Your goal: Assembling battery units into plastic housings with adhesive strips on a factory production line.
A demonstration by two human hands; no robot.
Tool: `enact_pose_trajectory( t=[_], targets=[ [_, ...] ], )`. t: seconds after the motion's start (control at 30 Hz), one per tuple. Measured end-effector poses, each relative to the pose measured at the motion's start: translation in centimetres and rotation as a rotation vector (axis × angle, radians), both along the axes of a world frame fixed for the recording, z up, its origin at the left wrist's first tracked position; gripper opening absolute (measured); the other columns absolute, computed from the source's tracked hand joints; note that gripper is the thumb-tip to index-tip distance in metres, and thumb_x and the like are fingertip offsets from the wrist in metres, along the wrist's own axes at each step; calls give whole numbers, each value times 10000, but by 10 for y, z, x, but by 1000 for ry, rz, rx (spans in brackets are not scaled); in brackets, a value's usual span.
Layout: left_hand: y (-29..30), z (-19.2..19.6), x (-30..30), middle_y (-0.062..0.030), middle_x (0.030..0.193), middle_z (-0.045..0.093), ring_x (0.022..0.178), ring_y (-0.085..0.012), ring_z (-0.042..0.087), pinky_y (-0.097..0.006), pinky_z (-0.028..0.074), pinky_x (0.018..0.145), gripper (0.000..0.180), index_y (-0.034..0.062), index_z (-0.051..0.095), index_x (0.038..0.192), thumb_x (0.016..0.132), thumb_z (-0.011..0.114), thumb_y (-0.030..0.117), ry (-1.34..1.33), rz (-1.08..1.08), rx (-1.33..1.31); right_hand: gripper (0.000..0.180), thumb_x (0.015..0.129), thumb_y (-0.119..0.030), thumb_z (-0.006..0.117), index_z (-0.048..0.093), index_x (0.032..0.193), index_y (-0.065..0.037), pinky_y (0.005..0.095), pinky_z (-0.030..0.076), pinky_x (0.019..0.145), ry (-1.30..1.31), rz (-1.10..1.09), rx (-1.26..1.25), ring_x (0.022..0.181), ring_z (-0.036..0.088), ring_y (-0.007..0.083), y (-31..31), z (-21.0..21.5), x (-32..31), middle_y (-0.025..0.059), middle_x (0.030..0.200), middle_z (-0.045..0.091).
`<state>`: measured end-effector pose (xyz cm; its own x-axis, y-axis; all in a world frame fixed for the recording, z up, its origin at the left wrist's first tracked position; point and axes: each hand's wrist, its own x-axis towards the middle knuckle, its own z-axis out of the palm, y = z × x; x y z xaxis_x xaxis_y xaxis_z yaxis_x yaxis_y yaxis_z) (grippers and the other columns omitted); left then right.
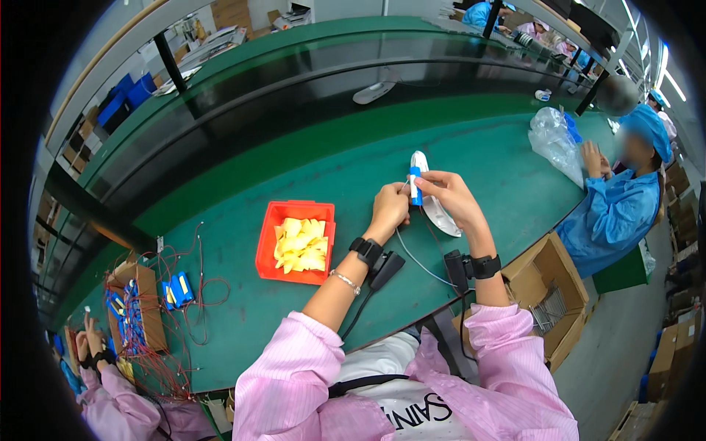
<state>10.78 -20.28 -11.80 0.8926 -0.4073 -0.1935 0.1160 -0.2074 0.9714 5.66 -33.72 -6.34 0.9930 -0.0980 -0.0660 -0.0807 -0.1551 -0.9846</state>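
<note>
A blue battery pack with a white label (416,192) is held upright between the thumb and fingers of my right hand (450,192). My left hand (390,209) is beside it, fingers closed and touching near the pack's left side; what they pinch is too small to make out. Behind and below the pack lies a white curved plastic housing (440,217), partly hidden by the pack and my right hand. A thin grey cable (416,259) runs from under my left hand toward my right wrist. Both wrists wear black strapped devices.
A red bin (266,250) of yellow pieces stands left of my hands. Farther left are blue battery packs (177,290) and a cardboard box (153,309) with tangled red wires. An open carton (572,294) with metal rods, a plastic bag (553,143) and a co-worker (614,213) are right.
</note>
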Motion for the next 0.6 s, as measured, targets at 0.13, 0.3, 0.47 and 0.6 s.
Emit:
enact_pose_trajectory(
  t=[0.13,0.3,0.47,0.6],
  targets=[
    [3,1,-2,-134,986,652,738,-195,658,-282,554,640,318,0,626,1028,1008,403,225,55,37,-229,384,909,-207,646,609,1117,113,266,484,714,8,-13,136,813,609,128,-16,-5,-1,98,911,667],
    [3,4,-9,-188,1130,610,929,-262,647,-370,534,829,265,33,493,1098,1029,370,257,187,223,-583,357,941,-171,573,564,1184,90,309,533,758,-10,39,481,870,650,184,-30,2,-16,128,1100,640],
    [16,26,-24,-225,1119,594,878,-287,669,-370,567,764,309,16,379,1124,1026,384,309,163,320,-699,403,949,-169,557,520,1227,120,314,542,754,-37,164,662,836,641,143,-5,10,-37,139,1125,634],
    [38,51,-33,-189,1097,604,964,-243,635,-381,539,813,431,28,390,1189,997,445,409,420,161,-781,357,937,-151,580,568,1197,93,327,535,799,-103,211,595,869,654,166,18,28,-56,136,1133,647]
  ],
)
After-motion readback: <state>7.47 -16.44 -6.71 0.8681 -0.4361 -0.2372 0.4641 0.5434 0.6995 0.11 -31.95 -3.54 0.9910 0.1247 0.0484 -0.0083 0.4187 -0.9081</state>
